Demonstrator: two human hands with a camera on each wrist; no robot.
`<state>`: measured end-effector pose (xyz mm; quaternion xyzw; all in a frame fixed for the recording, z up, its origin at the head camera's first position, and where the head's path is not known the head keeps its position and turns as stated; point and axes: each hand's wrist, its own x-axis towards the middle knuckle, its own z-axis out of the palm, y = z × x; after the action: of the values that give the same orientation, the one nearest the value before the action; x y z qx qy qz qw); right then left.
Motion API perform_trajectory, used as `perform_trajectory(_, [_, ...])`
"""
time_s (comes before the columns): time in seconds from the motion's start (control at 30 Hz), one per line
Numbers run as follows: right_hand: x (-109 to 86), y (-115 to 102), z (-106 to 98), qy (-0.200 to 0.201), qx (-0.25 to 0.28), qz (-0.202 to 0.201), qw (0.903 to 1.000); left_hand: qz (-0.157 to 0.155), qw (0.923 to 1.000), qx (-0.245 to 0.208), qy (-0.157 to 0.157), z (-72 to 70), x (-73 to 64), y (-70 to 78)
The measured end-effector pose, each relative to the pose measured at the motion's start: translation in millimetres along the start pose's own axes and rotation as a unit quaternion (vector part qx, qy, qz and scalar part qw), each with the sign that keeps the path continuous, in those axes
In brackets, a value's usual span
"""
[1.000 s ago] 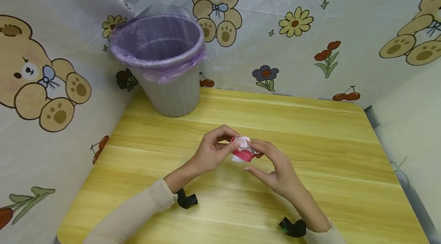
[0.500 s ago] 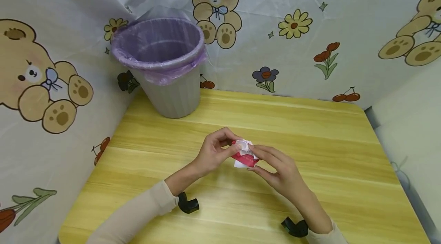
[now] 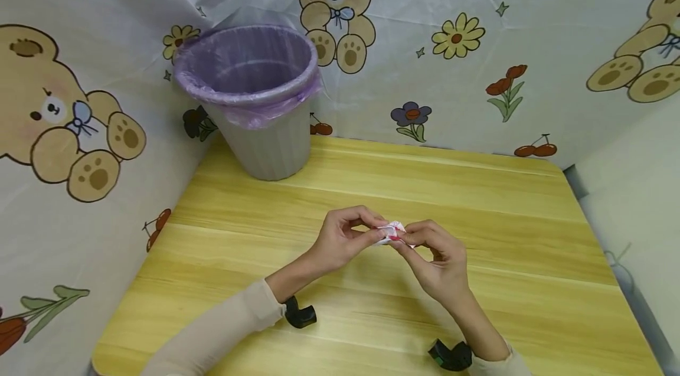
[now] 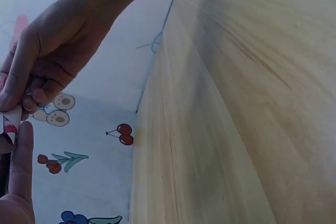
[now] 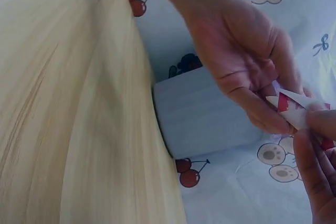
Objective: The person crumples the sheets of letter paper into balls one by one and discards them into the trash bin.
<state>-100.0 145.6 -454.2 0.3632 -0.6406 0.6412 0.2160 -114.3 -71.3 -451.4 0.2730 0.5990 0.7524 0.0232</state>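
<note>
A small crumpled piece of red-and-white paper [image 3: 393, 231] is held above the table between my two hands. My left hand [image 3: 342, 237] pinches its left side between thumb and fingers. From the other side my right hand [image 3: 441, 258] pinches it, thumb below and fingers above. In the right wrist view, the folded paper [image 5: 294, 107] shows white points and a red patch, with fingers covering much of it. Only a sliver of the paper [image 4: 10, 121] appears at the edge of the left wrist view.
A grey bin [image 3: 265, 149] lined with a purple bag [image 3: 260, 110] stands on the back left of the wood-grain table [image 3: 504, 216]. A cloth printed with bears and flowers [image 3: 366, 104] hangs behind and at the left. Black devices [image 3: 301, 316] sit at both wrists.
Both hands have shifted slightly right with the paper. The paper looks smaller and more folded, showing less red, and my right thumb has closed in to pinch it.
</note>
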Motion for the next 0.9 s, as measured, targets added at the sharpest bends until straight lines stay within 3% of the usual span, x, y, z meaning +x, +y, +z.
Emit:
perform_trajectory(0.23, [0.2, -1, -2, 0.0, -0.016, 0.029, 0.9994, -0.011, 0.9965, 0.078, -0.026, -3.7, -5.7, 4.4])
perform_trajectory(0.43, [-1.4, -1, -5, -0.008, -0.017, 0.035, 0.9992, 0.04, 0.9866, 0.158, -0.01, -0.4, -5.9, -1.6])
perform_trajectory(0.63, [-0.1, 0, -5, 0.0, -0.023, 0.025, 0.9994, 0.084, 0.984, 0.157, 0.004, 2.3, -0.8, -6.2])
perform_trajectory(0.8, [2.5, 1, -1, -0.018, -0.024, 0.008, 0.9995, 0.075, 0.9849, 0.156, -0.007, -7.3, -0.6, -0.6])
perform_trajectory(0.9, [5.5, -1, 0, -0.05, 0.015, -0.001, 0.9987, 0.066, 0.9883, 0.136, -0.02, -15.4, 0.9, 5.6])
